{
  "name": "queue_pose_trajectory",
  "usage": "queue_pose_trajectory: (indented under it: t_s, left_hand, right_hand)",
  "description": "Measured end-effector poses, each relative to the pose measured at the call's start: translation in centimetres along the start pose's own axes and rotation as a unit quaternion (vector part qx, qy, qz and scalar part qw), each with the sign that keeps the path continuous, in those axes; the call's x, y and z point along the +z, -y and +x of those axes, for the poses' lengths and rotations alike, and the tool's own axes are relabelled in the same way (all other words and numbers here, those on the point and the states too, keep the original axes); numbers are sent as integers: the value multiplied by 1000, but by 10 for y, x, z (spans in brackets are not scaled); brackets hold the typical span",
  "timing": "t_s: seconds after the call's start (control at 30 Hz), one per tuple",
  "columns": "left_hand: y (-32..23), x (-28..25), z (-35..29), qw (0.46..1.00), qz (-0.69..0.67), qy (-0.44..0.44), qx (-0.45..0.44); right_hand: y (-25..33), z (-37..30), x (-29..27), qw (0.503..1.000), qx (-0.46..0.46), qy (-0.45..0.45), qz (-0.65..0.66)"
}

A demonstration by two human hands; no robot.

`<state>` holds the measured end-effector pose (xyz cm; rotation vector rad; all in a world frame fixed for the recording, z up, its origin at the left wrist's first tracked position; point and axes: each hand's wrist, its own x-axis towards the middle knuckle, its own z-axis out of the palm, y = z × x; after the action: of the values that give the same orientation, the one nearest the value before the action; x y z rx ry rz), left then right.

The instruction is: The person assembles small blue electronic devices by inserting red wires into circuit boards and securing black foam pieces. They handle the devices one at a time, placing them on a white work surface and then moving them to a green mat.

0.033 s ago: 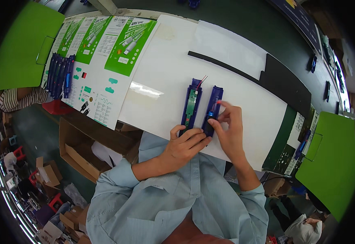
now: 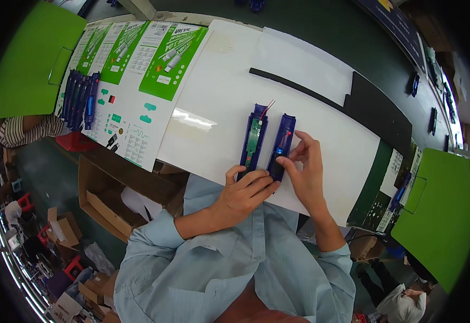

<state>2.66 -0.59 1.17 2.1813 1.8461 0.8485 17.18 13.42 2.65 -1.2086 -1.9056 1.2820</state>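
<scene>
Two long dark-blue plastic casing halves lie side by side on the white work surface before me. In the left casing half (image 2: 250, 141) sits a green circuit board (image 2: 253, 134), with thin red wires standing out at its far end. The right casing half (image 2: 285, 125) holds a bright-blue and black cylindrical part (image 2: 279, 153) and a wire with a red tip (image 2: 288, 133). My left hand (image 2: 241, 196) is closed across the near ends of both halves, its thumb along the left one. My right hand (image 2: 307, 169) has its thumb on the cylindrical part and its bent fingers by the right half's edge.
More blue casings (image 2: 78, 99) lie on printed green-and-white sheets (image 2: 173, 59) at left. A black strip (image 2: 299, 87) and black panel (image 2: 377, 107) lie beyond the halves. Green boards (image 2: 434, 215) flank the table; a cardboard box (image 2: 108, 196) stands below at left.
My right index finger has lifted off the red-tipped wire and drawn back to the right, so the wire now shows inside the right half. My left hand stays in place.
</scene>
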Motion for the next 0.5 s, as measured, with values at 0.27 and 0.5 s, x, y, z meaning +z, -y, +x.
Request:
queue_pose_trajectory:
  t_s: [0.27, 0.5]
  left_hand:
    - [1, -29, -5, 989, -135, 53, -21]
    - [36, -31, 63, 994, 26, -104, 21]
  right_hand:
    - [2, 22, 4, 997, 0, 75, -8]
    - [2, 19, 6, 997, -40, 69, -15]
